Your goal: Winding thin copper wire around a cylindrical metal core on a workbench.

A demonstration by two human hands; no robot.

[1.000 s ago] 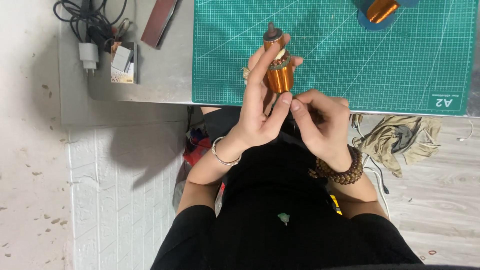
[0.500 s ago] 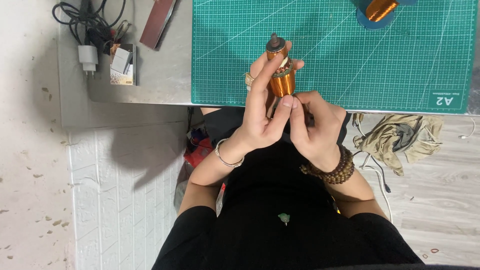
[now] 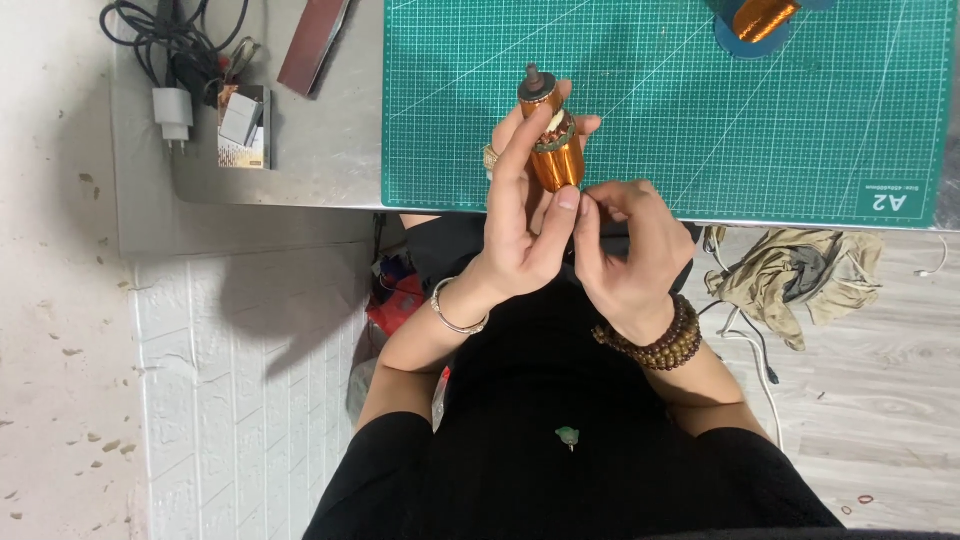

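My left hand (image 3: 520, 215) grips a small copper-wound motor armature (image 3: 553, 143) upright, fingers along its left side and thumb against its lower end. A dark shaft tip sticks out at its top. My right hand (image 3: 625, 245) is curled just below and to the right, with its fingertips pinched together at the armature's lower end; I cannot tell what they pinch. Both hands hover over the near edge of a green cutting mat (image 3: 700, 110). A silver bangle is on my left wrist, a brown bead bracelet on my right.
A second copper-wound part on a blue disc (image 3: 760, 18) lies at the mat's far edge. On the grey table (image 3: 320, 150) to the left are a white charger with black cables (image 3: 172, 105), a small box (image 3: 243, 125) and a dark flat strip (image 3: 312, 45). Crumpled cloth (image 3: 800, 275) lies on the floor.
The armature has tilted and shifted slightly. My right hand has moved up closer, its fingertips now meeting my left thumb at the armature's lower end.
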